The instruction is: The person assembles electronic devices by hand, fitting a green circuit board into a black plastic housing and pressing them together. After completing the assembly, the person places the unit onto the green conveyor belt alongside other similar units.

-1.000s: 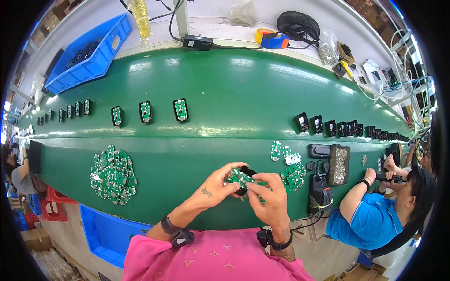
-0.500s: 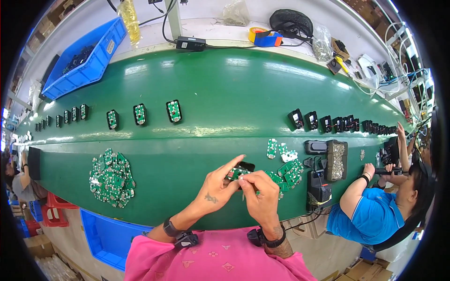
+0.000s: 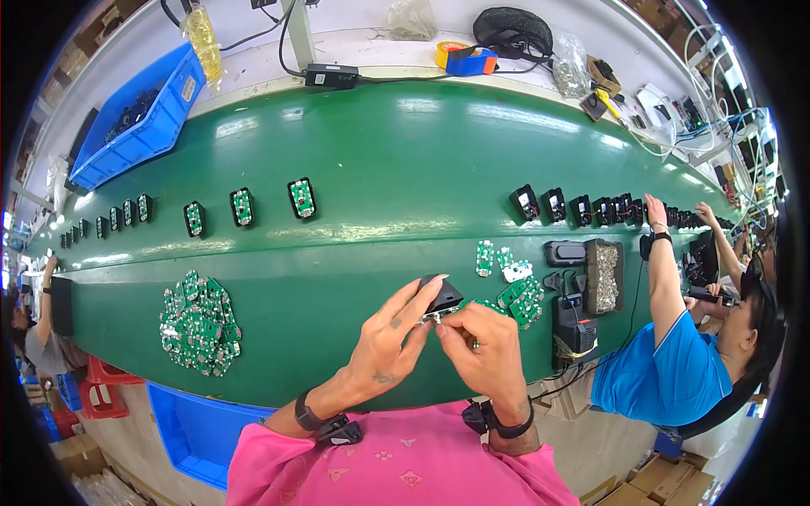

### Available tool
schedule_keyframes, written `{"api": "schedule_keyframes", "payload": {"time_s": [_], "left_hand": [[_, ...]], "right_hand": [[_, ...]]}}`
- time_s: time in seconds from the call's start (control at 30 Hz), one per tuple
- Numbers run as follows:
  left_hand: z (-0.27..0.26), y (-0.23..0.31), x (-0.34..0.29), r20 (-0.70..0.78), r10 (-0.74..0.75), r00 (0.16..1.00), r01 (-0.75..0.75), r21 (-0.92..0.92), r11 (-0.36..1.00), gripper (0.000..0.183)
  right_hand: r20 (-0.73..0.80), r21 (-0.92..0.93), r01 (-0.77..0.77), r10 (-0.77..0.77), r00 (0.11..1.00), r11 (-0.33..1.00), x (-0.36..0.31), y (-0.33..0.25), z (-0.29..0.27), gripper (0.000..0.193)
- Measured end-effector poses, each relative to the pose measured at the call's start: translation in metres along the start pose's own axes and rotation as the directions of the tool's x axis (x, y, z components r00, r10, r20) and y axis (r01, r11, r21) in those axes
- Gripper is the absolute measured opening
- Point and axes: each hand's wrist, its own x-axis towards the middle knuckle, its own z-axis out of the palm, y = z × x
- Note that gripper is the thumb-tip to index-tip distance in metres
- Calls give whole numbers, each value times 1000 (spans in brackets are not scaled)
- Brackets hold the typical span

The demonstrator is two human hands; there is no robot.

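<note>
My left hand (image 3: 390,337) is closed around a small black plastic housing (image 3: 445,295), which is tilted up so its dark outer side shows. A green circuit board (image 3: 439,315) sits edge-on at the housing's near side, between my two hands. The thumb and fingers of my right hand (image 3: 485,350) pinch at that board's edge. Whether the board is seated in the housing cannot be made out. Right beside my right hand lies a loose pile of green circuit boards (image 3: 521,302). A larger heap of boards (image 3: 201,325) lies to the left.
Housings with boards (image 3: 301,198) run in a line leftward. Other black housings (image 3: 525,202) line the right, where a co-worker's hand (image 3: 656,211) reaches. A screw tray (image 3: 602,278) stands by a black device (image 3: 575,329). Blue bins (image 3: 181,93) stand far left and below.
The housing has tipped up in my hands, turning the board from face-up to edge-on. The co-worker at right has stretched an arm to the row of housings. The view has shifted slightly.
</note>
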Motion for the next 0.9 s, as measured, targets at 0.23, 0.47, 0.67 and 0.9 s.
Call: {"api": "schedule_keyframes", "payload": {"time_s": [0.23, 0.47, 0.67, 0.9], "left_hand": [[-3, 2, 1, 20, 65, 998, -67, 86, 994, 59], [-3, 4, -1, 25, 75, 997, -78, 170, 982, 60], [4, -1, -4, 36, 128, 991, -132, 311, 941, 62], [8, -7, -9, 42, 110, 993, -118, 360, 925, 63]], "right_hand": [[131, -6, -42, 42, 991, 999, 5, -1, -10, 4], [118, 32, -101, 96, 988, 994, 4, -3, -8, 4], [-2, -35, -29, 29, 1000, 999, -1, 2, 4, 7], [76, -79, -86, 92, 993, 993, -1, 6, 7, 4]]}}
